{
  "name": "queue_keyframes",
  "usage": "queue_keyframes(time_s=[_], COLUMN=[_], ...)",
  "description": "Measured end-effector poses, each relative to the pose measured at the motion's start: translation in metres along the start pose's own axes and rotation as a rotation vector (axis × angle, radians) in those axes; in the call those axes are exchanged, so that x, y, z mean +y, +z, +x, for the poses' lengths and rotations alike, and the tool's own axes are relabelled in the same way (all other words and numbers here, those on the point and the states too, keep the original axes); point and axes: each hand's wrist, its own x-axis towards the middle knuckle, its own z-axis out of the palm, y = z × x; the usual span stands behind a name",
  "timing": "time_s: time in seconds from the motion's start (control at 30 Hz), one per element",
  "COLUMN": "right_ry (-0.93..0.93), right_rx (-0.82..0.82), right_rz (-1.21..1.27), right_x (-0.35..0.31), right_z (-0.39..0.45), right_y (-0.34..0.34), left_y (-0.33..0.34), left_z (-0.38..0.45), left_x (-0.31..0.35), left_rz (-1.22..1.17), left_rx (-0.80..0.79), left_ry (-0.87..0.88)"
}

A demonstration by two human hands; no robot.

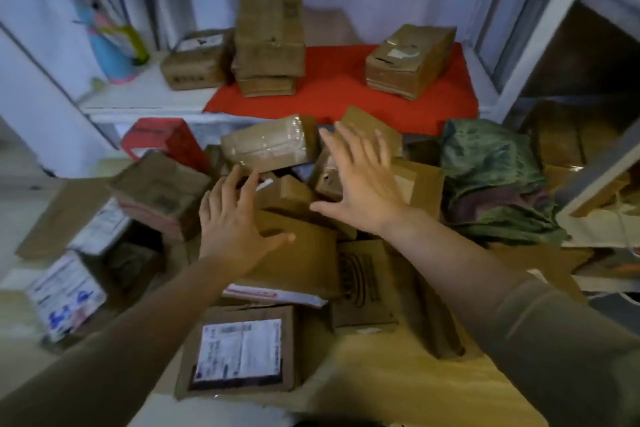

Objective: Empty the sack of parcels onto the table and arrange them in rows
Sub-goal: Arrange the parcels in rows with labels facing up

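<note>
A heap of brown cardboard parcels [294, 253] covers the wooden table [398, 378] in front of me. A tape-wrapped parcel [266, 144] lies on top of the heap at the back. The crumpled green sack [491, 180] rests at the right of the heap. My left hand [235, 225] hovers over the middle of the pile, fingers spread, holding nothing. Slightly farther back, my right hand [360, 177] is also open, above a small brown parcel [329, 177]. A flat parcel with a white label [239, 350] lies nearest to me.
A white shelf [138, 97] behind carries a red cloth [339, 90] with several stacked boxes [270, 38] and a blue cup of pens [110, 45]. A red box [162, 139] sits below it. White-labelled packages [65, 291] lie at the left. More cardboard fills the right side [561, 139].
</note>
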Motion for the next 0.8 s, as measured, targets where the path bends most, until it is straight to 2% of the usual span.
queue_keyframes(time_s=[0.07,0.13,0.23,0.37,0.5,0.6,0.7,0.8], right_ry=[-0.200,-0.289,-0.142,-0.083,0.111,0.251,0.283,0.311], right_rx=[0.031,-0.068,-0.271,-0.356,-0.322,-0.331,-0.303,-0.276], right_rz=[-0.002,0.011,0.035,-0.196,-0.348,-0.368,-0.358,-0.333], right_x=[-0.030,-0.060,-0.090,-0.092,-0.075,-0.068,-0.072,-0.080], right_z=[0.013,0.026,0.043,0.057,0.050,0.047,0.047,0.049], right_y=[0.009,0.025,0.041,0.040,0.034,0.034,0.038,0.042], left_y=[0.002,0.002,-0.006,-0.022,-0.032,-0.041,-0.049,-0.051], left_z=[-0.005,-0.010,-0.014,-0.005,0.026,0.061,0.087,0.102], left_x=[-0.027,-0.050,-0.081,-0.129,-0.159,-0.158,-0.149,-0.146], left_rz=[0.002,-0.039,-0.032,0.086,0.364,0.615,0.812,0.882], left_rx=[-0.061,-0.063,0.004,-0.062,-0.090,-0.229,-0.358,-0.448], left_ry=[-0.113,-0.185,-0.137,-0.056,0.178,0.350,0.454,0.545])
